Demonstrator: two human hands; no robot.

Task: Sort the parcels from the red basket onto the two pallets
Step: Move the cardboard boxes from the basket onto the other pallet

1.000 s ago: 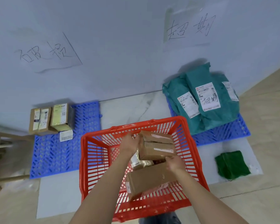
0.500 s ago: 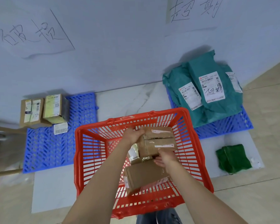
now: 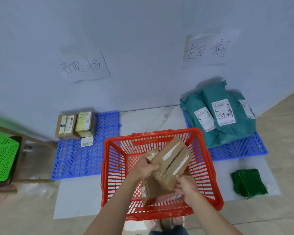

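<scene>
brown cardboard parcel [image 3: 172, 161], taped, white label strips, tilted above the red basket [image 3: 109, 167] at lower centre. left hand [image 3: 145, 167] curls its fingers round the near-left edge; right hand [image 3: 187, 185] grips the lower corner. judgement: inspect flaps and label, keep both grips firm on the stiff box, then lift clear of the rim. another carton [image 3: 151, 189] lies beneath in the lattice plastic. farther left, blue grid pallet [image 3: 75, 160] holds small boxes [image 3: 75, 126]; upper right pallet [image 3: 241, 148] carries soft teal poly mailers [image 3: 224, 116].
</scene>
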